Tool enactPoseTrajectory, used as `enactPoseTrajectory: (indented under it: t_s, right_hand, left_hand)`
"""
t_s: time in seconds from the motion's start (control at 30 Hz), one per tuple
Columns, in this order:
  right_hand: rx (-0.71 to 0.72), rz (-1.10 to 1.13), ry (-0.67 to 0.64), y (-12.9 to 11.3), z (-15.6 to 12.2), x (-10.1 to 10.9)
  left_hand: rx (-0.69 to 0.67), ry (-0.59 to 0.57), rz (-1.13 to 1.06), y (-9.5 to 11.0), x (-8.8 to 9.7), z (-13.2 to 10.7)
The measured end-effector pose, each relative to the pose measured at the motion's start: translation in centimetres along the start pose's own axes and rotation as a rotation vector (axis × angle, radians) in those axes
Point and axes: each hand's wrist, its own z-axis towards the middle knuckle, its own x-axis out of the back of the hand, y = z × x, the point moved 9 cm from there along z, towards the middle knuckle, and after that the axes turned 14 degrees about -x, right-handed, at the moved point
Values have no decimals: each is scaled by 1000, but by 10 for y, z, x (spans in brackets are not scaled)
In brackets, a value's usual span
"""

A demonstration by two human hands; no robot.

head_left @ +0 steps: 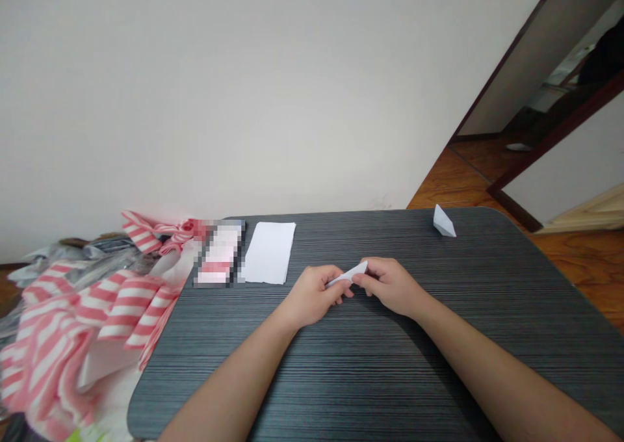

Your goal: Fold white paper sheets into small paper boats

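Observation:
A small piece of folded white paper (pixel 351 273) is held between both hands over the middle of the dark table. My left hand (pixel 314 292) pinches its left end between thumb and fingers. At the other end, my right hand (pixel 390 285) grips the paper with thumb and fingertips. The paper slants up toward the right, and part of it is hidden by the fingers. Toward the far right of the table stands a folded white paper boat (pixel 443 221), apart from both hands.
A stack of white paper sheets (pixel 270 253) lies at the back left of the dark table (pixel 316 390), beside a pixelated flat object (pixel 220 253). Red-and-white striped cloth (pixel 117 305) is heaped off the left edge. A wall (pixel 273 91) rises behind; a doorway opens at right.

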Motion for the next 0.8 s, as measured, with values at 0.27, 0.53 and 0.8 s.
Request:
enactPoseTrajectory:
  t_s: [0.27, 0.53, 0.8]
  right_hand:
    - [17, -28, -28, 0, -1, -4]
    - [62, -75, -31, -9, -3, -4]
    - [61, -71, -7, -11, -3, 0]
  left_hand:
    - [1, 10, -19, -1, 0, 0]
    - [-7, 8, 24, 0, 0, 0]
    - [-20, -3, 11, 6, -1, 1]
